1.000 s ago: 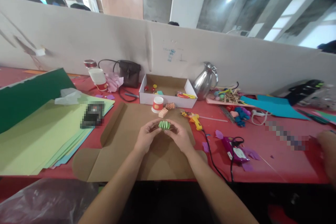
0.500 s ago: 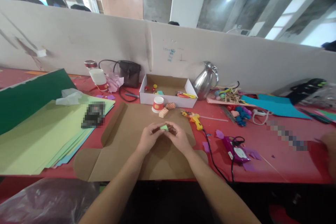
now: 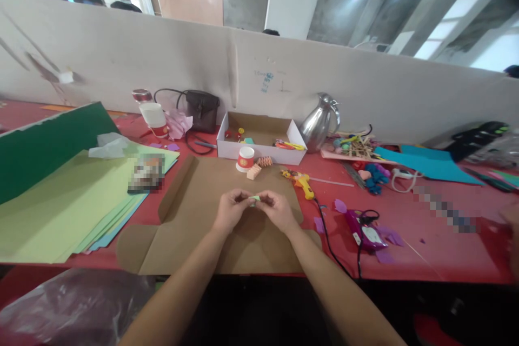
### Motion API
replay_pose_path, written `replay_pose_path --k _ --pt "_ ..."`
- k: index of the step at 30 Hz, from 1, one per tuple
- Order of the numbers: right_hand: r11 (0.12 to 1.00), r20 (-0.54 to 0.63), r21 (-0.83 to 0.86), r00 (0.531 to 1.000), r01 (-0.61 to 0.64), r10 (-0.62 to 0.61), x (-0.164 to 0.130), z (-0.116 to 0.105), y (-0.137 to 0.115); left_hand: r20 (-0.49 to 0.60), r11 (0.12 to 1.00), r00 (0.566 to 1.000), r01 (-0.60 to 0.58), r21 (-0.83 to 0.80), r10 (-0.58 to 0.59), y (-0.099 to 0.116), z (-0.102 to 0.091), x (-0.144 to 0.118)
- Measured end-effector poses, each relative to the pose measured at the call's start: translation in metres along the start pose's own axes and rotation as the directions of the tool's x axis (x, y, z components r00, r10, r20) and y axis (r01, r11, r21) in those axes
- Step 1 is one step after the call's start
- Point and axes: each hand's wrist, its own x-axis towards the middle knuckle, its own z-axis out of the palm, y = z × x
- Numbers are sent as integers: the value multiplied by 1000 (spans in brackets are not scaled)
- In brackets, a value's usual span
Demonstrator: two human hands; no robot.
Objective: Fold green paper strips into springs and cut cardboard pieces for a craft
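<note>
Both hands, left hand (image 3: pixel 230 211) and right hand (image 3: pixel 278 210), pinch shut on folded green paper piece (image 3: pixel 254 198) between their fingertips over cardboard sheet (image 3: pixel 194 211); probably light, springy, crushable, best held at ends.

Your view: bright daylight from windows (image 3: pixel 466 38) at 2 o'clock, ceiling glare at 12, soft shadows, edges warped, corners blurred.

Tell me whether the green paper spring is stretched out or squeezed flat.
Squeezed flat: only a sliver of the green paper spring shows between left hand and right hand.
</note>
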Motion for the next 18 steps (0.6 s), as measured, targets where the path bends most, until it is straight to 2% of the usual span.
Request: replay_pose_path --k 3,12,18 --pt "1000 5 -7 1000 13 -13 2 1 -1 -19 1000 1000 -19 6 19 3 1 0" --pt "999 8 -33 1000 17 -16 0 -2 0 13 996 999 -44 76 43 4 -1 -1" --pt "999 -105 -29 994 38 -41 -1 3 -3 24 995 996 -86 48 85 5 5 -2"
